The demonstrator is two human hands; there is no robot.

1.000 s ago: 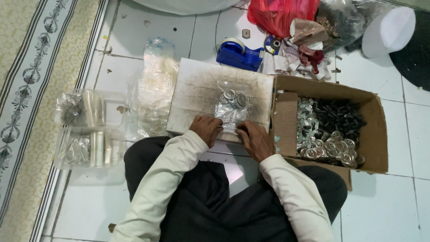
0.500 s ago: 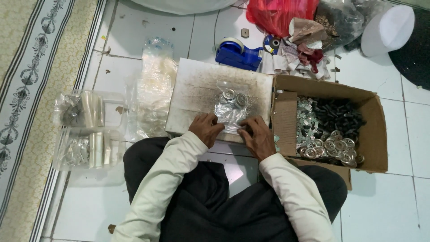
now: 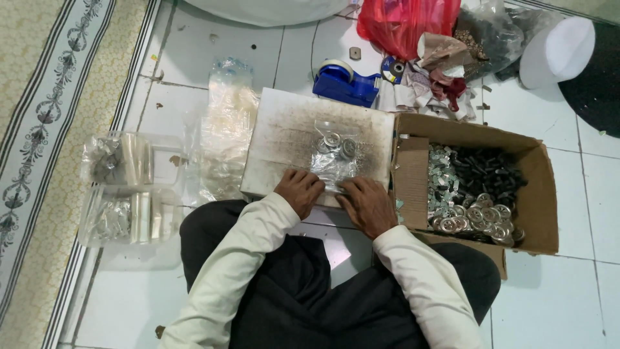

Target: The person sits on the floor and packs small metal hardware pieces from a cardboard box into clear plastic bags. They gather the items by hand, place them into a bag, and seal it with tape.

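Observation:
A small clear plastic bag (image 3: 334, 154) with several round metal washers inside lies on a worn white board (image 3: 284, 132). My left hand (image 3: 298, 191) and my right hand (image 3: 365, 202) both press on the bag's near edge, fingers curled over it. The board rests on the tiled floor in front of my knees.
An open cardboard box (image 3: 536, 187) at the right holds metal washers and black screws. A blue tape dispenser (image 3: 345, 82) and a red plastic bag (image 3: 407, 26) lie behind the board. Clear plastic bags (image 3: 223, 129) and filled packets (image 3: 126, 187) are at the left, beside a patterned carpet (image 3: 45, 129).
My hands have stayed on the bag's near edge with only slight finger shifts.

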